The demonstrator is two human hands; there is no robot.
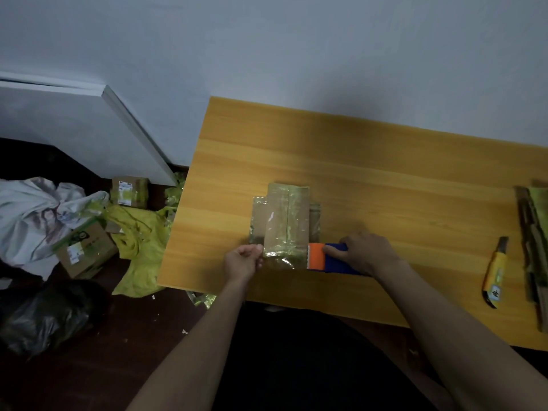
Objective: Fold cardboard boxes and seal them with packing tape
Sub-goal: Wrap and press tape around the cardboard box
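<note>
Left hand [242, 260] fingers pinching tape [277, 260] (clear), right hand [366, 253] fingers around tape dispenser [329, 259].

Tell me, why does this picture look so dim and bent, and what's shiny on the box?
Head view: the light is low and bluish, and the floor at left falls into shadow; the wide lens bows the table edge; clear tape on the box throws small white glints; the hands look slightly soft.

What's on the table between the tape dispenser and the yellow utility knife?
Only the right hand, gripping the tape dispenser. Beyond it, bare wooden table runs to the utility knife, as the head view shows.
</note>
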